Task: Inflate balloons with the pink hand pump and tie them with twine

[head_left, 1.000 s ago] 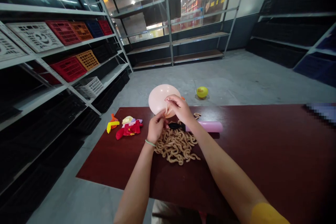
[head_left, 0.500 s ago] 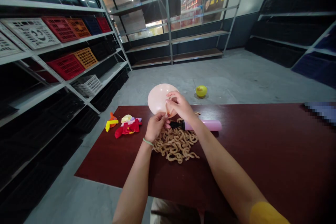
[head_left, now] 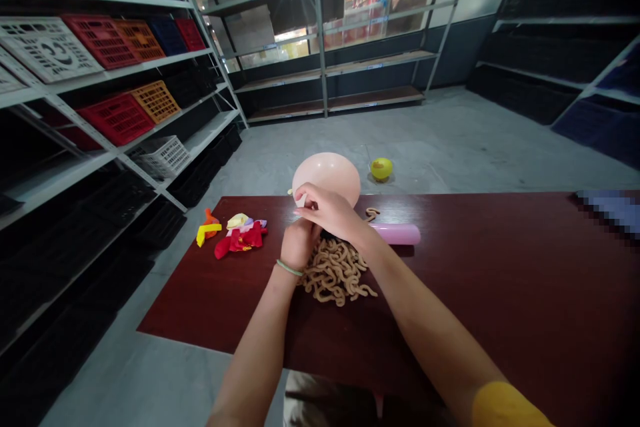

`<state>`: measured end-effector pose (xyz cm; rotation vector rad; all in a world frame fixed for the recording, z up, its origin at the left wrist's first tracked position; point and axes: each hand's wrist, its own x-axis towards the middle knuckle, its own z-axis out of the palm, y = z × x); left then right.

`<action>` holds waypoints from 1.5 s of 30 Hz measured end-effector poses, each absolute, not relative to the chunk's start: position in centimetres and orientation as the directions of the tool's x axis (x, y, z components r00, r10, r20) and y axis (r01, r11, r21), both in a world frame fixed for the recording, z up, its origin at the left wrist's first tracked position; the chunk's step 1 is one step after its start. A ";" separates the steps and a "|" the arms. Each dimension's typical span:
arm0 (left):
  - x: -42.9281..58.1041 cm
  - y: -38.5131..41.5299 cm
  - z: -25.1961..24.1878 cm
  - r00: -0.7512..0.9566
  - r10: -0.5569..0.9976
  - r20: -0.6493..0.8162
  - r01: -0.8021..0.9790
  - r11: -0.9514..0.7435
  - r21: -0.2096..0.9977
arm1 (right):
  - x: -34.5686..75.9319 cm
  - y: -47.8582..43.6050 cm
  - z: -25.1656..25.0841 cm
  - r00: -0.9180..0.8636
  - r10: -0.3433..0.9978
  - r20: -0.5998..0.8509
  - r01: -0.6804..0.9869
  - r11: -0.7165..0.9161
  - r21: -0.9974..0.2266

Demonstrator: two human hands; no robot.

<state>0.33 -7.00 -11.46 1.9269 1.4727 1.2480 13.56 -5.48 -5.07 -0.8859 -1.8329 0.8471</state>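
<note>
A pale pink inflated balloon (head_left: 330,177) rises behind my two hands, above the table's far edge. My left hand (head_left: 299,241) is closed at the balloon's lower end, its fingertips hidden by the other hand. Crossing over it, my right hand (head_left: 327,210) has its fingers bent together at the balloon's neck; the neck itself is hidden. Below the hands lies a pile of brown twisted cord-like pieces (head_left: 337,273). A pink cylindrical pump (head_left: 400,234) lies at the right of the pile, its black end mostly covered by my right hand.
Red, white and purple uninflated balloons (head_left: 243,237) lie at the table's left, beside yellow and orange ones (head_left: 209,230). A yellow-green balloon (head_left: 381,169) rests on the floor beyond the table (head_left: 480,267). Shelves with crates (head_left: 117,117) stand at the left. A blurred flat object (head_left: 613,210) lies far right.
The balloon has shifted right and turned wider. My right hand has moved left across my left hand, which has rotated inward. The view has shifted slightly.
</note>
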 end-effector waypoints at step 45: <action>-0.5 -6.0 -10.8 -0.002 0.990 0.138 -0.215 -0.135 0.967 | 17.0 -4.2 -4.9 -0.483 0.645 0.593 0.537 0.753 -0.381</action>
